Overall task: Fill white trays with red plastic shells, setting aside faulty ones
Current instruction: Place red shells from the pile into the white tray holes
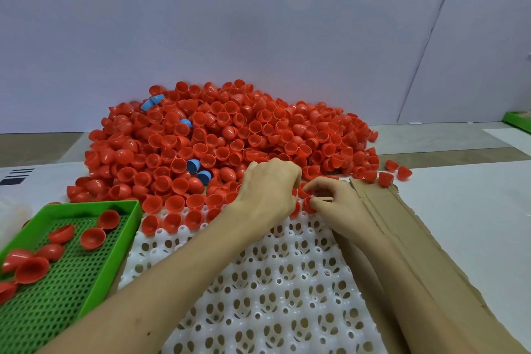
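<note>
A big heap of red plastic shells lies against the back wall. In front of it sits a white tray full of round holes, with a few red shells seated in its far rows. My left hand is curled over the tray's far edge, covering shells there; what it holds is hidden. Right beside it, my right hand pinches a red shell at the tray's far right corner.
A green perforated tray at the front left holds several red shells. A few blue shells are mixed into the heap. Brown cardboard lies under the white tray's right side. Loose red shells sit at the right.
</note>
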